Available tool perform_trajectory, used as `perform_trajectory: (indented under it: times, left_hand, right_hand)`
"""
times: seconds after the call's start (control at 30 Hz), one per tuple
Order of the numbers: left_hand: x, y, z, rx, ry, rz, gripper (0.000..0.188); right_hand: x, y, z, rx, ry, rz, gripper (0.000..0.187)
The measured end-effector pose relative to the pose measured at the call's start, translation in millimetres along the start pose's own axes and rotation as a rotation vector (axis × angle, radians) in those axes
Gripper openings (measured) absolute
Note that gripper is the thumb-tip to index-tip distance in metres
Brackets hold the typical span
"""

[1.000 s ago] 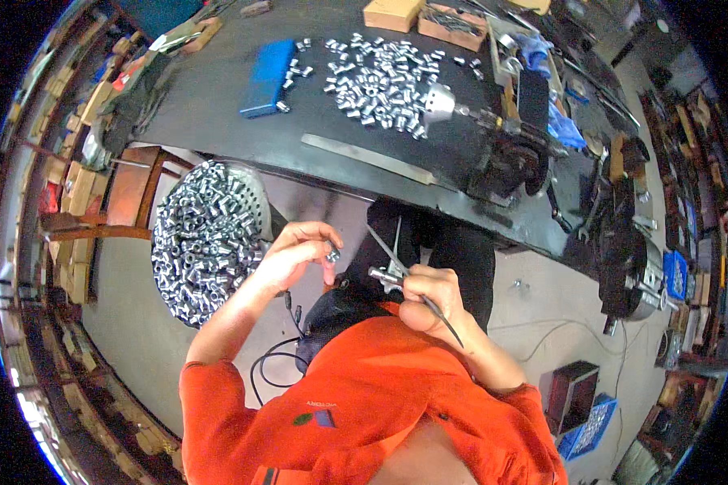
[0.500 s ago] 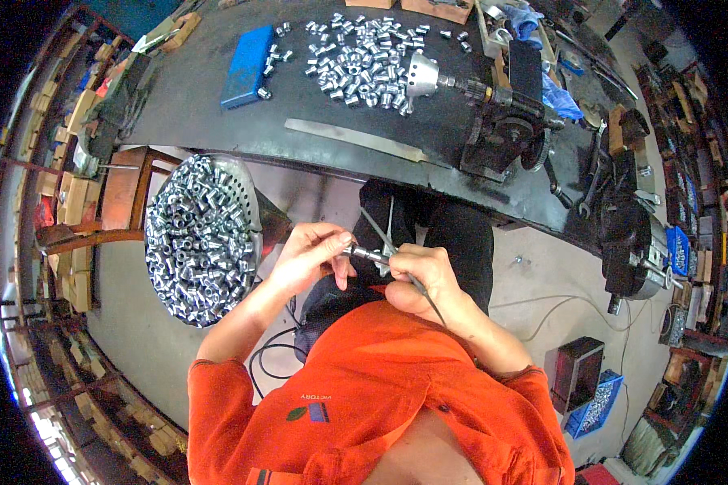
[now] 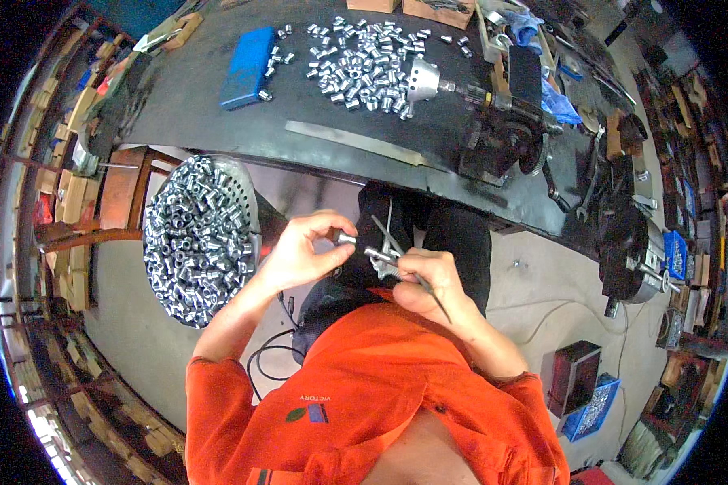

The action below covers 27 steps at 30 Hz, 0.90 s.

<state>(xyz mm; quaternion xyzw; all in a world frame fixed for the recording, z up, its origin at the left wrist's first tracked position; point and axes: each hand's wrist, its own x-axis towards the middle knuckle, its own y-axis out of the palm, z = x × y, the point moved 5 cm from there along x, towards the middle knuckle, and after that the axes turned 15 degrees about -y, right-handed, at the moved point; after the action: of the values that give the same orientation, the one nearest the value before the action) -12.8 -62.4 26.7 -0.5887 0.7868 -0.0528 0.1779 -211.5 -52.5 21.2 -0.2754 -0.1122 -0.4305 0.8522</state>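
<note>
My left hand pinches a small shiny metal bushing between thumb and fingertips. Just right of it, my right hand is closed round a slim steel rod that looks like a plug gauge, its end pointing at the bushing with a small gap between. The same hand also grips what looks like a caliper, whose long thin bar slants across the palm. Fingers cover part of both tools. To the left of my left hand, a perforated metal basin is heaped with similar bushings.
On the dark workbench lie a pile of bushings, a blue box and a flat metal strip. A cranked machine stands at the right. A blue crate of small parts sits on the floor.
The bushing has come off the rod's end. My left hand has drawn back slightly with it, and the right hand has shifted a little right and down with its tools.
</note>
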Motion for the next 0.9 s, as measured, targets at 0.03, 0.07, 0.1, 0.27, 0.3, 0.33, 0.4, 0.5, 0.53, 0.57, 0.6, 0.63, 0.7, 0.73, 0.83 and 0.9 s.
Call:
perform_trajectory:
  times: [0.03,0.07,0.1,0.27,0.3,0.33,0.4,0.5,0.53,0.57,0.6,0.63,0.7,0.73,0.83,0.9]
  left_hand:
    - [3,-6,-5,0.184,0.092,-0.100,0.019]
    - [4,-10,-10,0.369,0.184,-0.200,0.021]
    - [5,-12,-10,0.420,0.180,-0.291,0.022]
    - [11,-16,-2,0.612,0.179,-0.393,0.022]
    - [12,-15,-1,0.615,0.167,-0.392,0.023]
    - [12,-15,-1,0.627,0.175,-0.393,0.024]
    - [11,-14,0,0.652,0.192,-0.397,0.025]
    - [11,-12,-2,0.666,0.200,-0.397,0.026]
    - [12,-11,-2,0.662,0.202,-0.385,0.026]
    - [12,-10,-1,0.658,0.204,-0.373,0.027]
    - [12,-9,-1,0.654,0.206,-0.361,0.027]
    - [12,-8,-2,0.654,0.208,-0.356,0.027]
    - [14,-3,-4,0.655,0.215,-0.346,0.028]
    - [15,-1,-4,0.665,0.222,-0.333,0.028]
    - [21,5,-2,0.696,0.227,-0.304,0.025]
    - [28,2,-1,0.689,0.202,-0.294,0.023]
  right_hand:
    - [-3,-2,1,-0.029,0.031,-0.009,0.024]
    - [-3,-4,7,-0.028,-0.014,-0.006,0.024]
    - [-2,-7,14,-0.026,-0.058,-0.004,0.025]
    - [5,-6,47,0.113,-0.260,0.039,0.031]
    - [6,-4,48,0.142,-0.257,0.052,0.031]
    - [7,-2,49,0.137,-0.243,0.052,0.032]
    - [8,1,50,0.129,-0.216,0.053,0.033]
    - [10,3,45,0.140,-0.206,0.052,0.032]
    - [10,5,41,0.142,-0.207,0.057,0.032]
    - [11,7,37,0.145,-0.208,0.061,0.031]
    - [13,8,34,0.147,-0.209,0.065,0.031]
    - [18,6,35,0.144,-0.203,0.071,0.028]
    - [24,13,25,0.100,-0.188,0.064,0.026]
    - [26,16,20,0.075,-0.183,0.060,0.025]
    - [29,21,10,-0.066,-0.202,0.075,0.021]
    - [27,17,15,-0.140,-0.248,0.060,0.023]
